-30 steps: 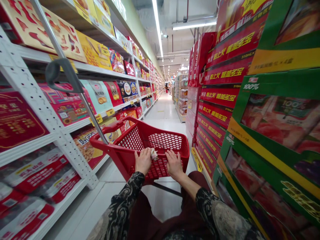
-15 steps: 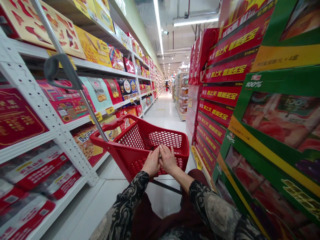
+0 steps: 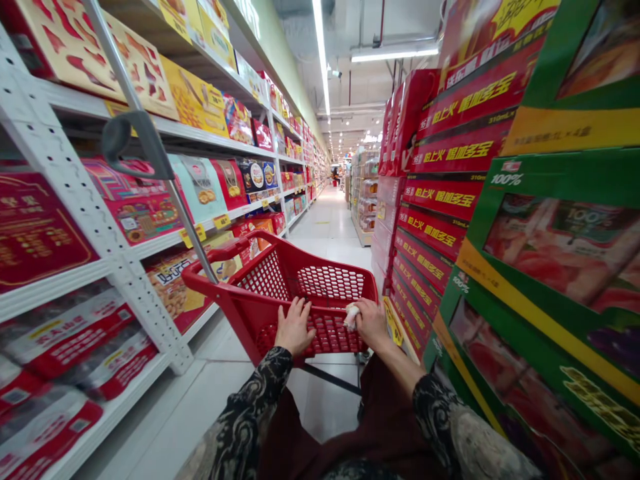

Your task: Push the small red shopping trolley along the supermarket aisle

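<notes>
A red plastic shopping basket on wheels (image 3: 240,313) stands right in front of my knees, its long metal pull handle (image 3: 185,213) leaning up to the left. Over the near rim hovers my left hand (image 3: 295,327), fingers spread and nothing in them; whether it touches the rim I cannot tell. My right hand (image 3: 373,323) is closed on a crumpled whitish tissue (image 3: 351,316) at the basket's right corner. No goods show in the visible part of the basket.
White shelves (image 3: 150,250) with boxed snacks line the left side. Stacked red drink cartons (image 3: 435,193) and green juice boxes (image 3: 560,227) rise close on the right. The pale tiled aisle (image 3: 325,223) runs ahead between them.
My hands were together over the basket's near rim and have moved apart. The left opened and went left; the right went right, and the crumpled tissue now shows in it.
</notes>
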Action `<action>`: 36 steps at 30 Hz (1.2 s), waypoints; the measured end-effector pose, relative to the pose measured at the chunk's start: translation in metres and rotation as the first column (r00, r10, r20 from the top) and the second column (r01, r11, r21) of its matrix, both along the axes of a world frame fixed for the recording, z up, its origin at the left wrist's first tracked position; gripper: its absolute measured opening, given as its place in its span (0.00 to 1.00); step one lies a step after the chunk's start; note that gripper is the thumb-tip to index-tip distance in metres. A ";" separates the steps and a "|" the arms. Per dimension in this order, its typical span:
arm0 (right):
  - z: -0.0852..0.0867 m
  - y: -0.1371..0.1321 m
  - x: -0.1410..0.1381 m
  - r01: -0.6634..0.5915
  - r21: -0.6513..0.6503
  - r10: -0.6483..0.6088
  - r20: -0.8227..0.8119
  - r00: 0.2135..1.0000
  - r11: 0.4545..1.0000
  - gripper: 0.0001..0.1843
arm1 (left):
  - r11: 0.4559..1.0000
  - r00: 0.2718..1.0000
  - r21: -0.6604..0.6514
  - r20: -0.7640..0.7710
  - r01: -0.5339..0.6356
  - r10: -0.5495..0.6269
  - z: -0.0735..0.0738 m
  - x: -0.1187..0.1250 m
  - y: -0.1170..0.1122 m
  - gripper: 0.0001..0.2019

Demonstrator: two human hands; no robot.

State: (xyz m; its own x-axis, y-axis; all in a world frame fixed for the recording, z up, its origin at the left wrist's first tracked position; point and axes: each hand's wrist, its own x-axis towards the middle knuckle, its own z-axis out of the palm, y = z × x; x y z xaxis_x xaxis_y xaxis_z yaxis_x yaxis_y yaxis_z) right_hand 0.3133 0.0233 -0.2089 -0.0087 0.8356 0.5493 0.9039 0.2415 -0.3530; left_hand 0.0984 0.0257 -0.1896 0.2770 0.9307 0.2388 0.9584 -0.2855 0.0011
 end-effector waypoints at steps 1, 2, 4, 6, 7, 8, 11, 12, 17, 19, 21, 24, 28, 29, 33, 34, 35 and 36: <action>-0.002 -0.001 0.002 0.005 0.002 -0.005 0.008 1.000 1.000 0.15 | 1.000 1.000 -0.006 -0.002 -0.006 0.006 0.000 0.001 0.000 0.32; -0.003 -0.003 0.000 -0.005 0.001 0.005 0.024 1.000 1.000 0.16 | 1.000 1.000 -0.012 -0.004 -0.012 0.012 0.000 0.003 0.000 0.32; -0.006 -0.006 -0.009 -0.057 -0.004 0.057 0.071 0.996 0.998 0.20 | 1.000 1.000 -0.021 -0.011 -0.023 0.023 0.000 0.004 0.000 0.33; -0.008 -0.008 -0.022 -0.098 -0.004 0.098 0.113 0.989 0.995 0.25 | 0.999 0.999 -0.024 -0.020 -0.027 0.027 0.000 0.005 0.000 0.34; -0.009 -0.009 -0.029 -0.103 -0.002 0.103 0.126 0.987 0.995 0.28 | 0.999 0.999 -0.025 -0.025 -0.027 0.026 0.000 0.004 0.000 0.34; -0.010 -0.009 -0.033 -0.100 0.000 0.099 0.135 0.986 0.995 0.29 | 0.999 0.999 -0.025 -0.030 -0.026 0.025 0.000 0.004 0.000 0.35; -0.010 -0.006 -0.035 -0.075 -0.011 0.076 0.145 0.986 0.997 0.23 | 0.999 0.999 -0.021 -0.040 -0.025 0.024 -0.001 0.002 0.000 0.34; -0.011 -0.005 -0.031 -0.065 -0.015 0.067 0.144 0.987 0.998 0.21 | 1.000 0.999 -0.016 -0.041 -0.023 0.022 -0.001 0.002 0.000 0.34; -0.020 -0.002 0.011 0.010 0.019 -0.011 0.073 0.997 1.000 0.23 | 1.000 0.999 -0.010 -0.047 -0.016 0.015 -0.002 0.003 -0.001 0.33; -0.027 -0.002 0.025 0.000 0.060 -0.001 0.016 1.000 0.998 0.24 | 1.000 0.999 -0.011 -0.042 -0.015 0.014 -0.001 0.003 -0.001 0.33; -0.032 0.000 0.030 -0.036 0.108 0.041 -0.040 0.998 0.994 0.24 | 1.000 0.999 -0.011 -0.034 -0.017 0.017 -0.001 0.004 -0.002 0.33; -0.038 0.003 0.019 -0.102 0.157 0.113 -0.059 0.992 0.982 0.24 | 1.000 0.999 -0.021 -0.037 -0.022 0.021 0.000 0.004 -0.002 0.34; -0.041 0.009 -0.002 -0.130 0.131 0.128 0.020 0.992 0.983 0.26 | 0.999 0.998 -0.033 -0.055 -0.022 0.020 0.002 0.005 -0.002 0.34; -0.042 0.010 -0.003 -0.119 0.112 0.115 0.040 0.993 0.987 0.27 | 0.999 0.998 -0.035 -0.058 -0.019 0.017 0.003 0.005 -0.002 0.34; -0.043 0.017 0.010 -0.090 0.050 0.084 0.111 0.990 0.995 0.26 | 0.999 0.998 -0.025 -0.065 -0.020 0.018 0.008 -0.003 0.004 0.32; -0.042 0.018 0.016 -0.077 0.044 0.072 0.120 0.990 0.996 0.25 | 0.999 0.997 -0.013 -0.064 -0.053 0.052 0.009 -0.009 0.007 0.32; -0.042 0.020 0.022 -0.058 0.040 0.053 0.123 0.991 0.997 0.25 | 0.995 0.993 0.005 -0.064 -0.096 0.096 0.011 -0.015 0.009 0.32; -0.042 0.022 0.028 -0.034 0.038 0.030 0.119 0.992 0.999 0.24 | 0.989 0.987 0.026 -0.065 -0.143 0.145 0.013 -0.022 0.010 0.33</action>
